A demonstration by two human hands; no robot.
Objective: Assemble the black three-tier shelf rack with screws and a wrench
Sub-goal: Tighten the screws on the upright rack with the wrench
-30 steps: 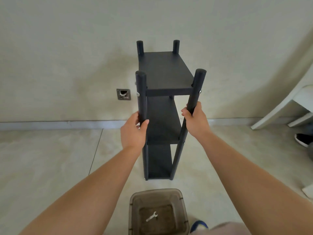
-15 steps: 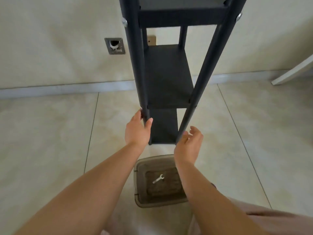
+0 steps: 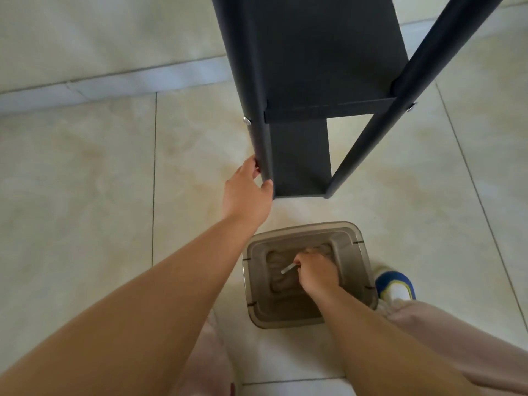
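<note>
Black metal three-tier shelf rack [image 3: 314,67] stands on the tiled floor [image 3: 85,181], likely light and stiff. Left hand [image 3: 247,192] grips its front post low; right hand [image 3: 317,271] pinches the small silver wrench [image 3: 288,268] inside the translucent brown plastic bin [image 3: 357,252].

Shelf rack [image 3: 314,67]: matte black throughout, posts and boards alike. Screws [image 3: 246,120] on the posts: bright silver. Wrench [image 3: 288,268]: silver. Bin [image 3: 353,252]: translucent smoky brown. Floor [image 3: 85,181]: glossy cream tiles with faint tan marbling and thin dark joints. Shoe [image 3: 395,285]: blue and white, yellow trim. Trousers [image 3: 457,332]: pale pinkish beige.
</note>
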